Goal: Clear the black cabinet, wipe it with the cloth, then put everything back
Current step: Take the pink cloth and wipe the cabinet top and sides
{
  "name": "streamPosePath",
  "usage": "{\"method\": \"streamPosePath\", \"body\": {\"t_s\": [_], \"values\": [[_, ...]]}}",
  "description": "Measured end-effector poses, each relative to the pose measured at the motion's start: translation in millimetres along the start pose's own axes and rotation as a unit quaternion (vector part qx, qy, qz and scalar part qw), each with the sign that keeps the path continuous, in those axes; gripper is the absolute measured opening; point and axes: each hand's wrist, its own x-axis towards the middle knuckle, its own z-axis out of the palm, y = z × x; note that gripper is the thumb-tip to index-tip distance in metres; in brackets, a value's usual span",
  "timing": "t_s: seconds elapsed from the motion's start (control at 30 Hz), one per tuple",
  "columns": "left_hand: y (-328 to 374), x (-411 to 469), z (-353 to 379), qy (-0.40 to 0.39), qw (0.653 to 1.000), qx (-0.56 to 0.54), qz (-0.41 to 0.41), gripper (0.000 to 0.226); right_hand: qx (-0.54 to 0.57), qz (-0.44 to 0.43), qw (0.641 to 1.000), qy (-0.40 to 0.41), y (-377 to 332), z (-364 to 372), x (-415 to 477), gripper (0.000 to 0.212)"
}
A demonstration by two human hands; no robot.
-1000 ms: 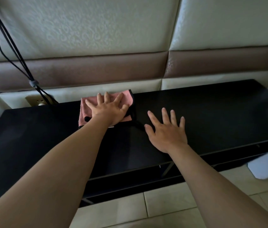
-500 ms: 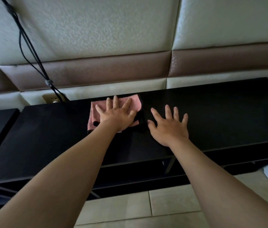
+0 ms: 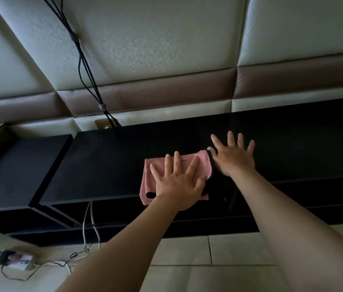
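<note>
A long black cabinet (image 3: 107,165) runs across the view against a padded wall. On its top, near the front edge, lies a pink cloth (image 3: 203,163) with a black trim. My left hand (image 3: 179,182) presses flat on the cloth with fingers spread. To its right, my right hand (image 3: 233,157) rests flat on the bare cabinet top, fingers spread, its thumb side touching the cloth's black edge. Nothing else stands on the cabinet top.
A second black unit (image 3: 19,165) adjoins on the left. Black cables (image 3: 84,66) hang down the wall to a socket (image 3: 103,124) behind the cabinet. On the tiled floor at lower left lie a small box (image 3: 17,261) and loose wires (image 3: 69,258).
My left hand has dragged the cloth from the back of the cabinet top toward the front edge. The view has swung left, revealing the floor, wires and the left unit.
</note>
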Motion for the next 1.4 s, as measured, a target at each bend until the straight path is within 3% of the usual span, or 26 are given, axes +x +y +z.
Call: {"method": "streamPosePath", "body": {"t_s": [0.4, 0.7, 1.1, 1.4], "values": [[-9, 61, -16, -0.014, 1.000, -0.015, 0.003, 0.067, 0.004, -0.003, 1.000, -0.031, 0, -4, -1, 0.059], [-21, 152, -32, 0.007, 1.000, -0.020, -0.013, 0.070, 0.001, -0.014, 1.000, 0.007, 1, 8, 3, 0.058], [-29, 217, -39, 0.138, 0.989, -0.053, 0.030, 0.052, -0.001, -0.003, 1.000, 0.010, 0, 8, 8, 0.058], [-25, 214, -37, 0.092, 0.995, -0.027, 0.015, 0.065, 0.014, -0.003, 1.000, 0.009, 1, 5, 8, 0.059]]}}
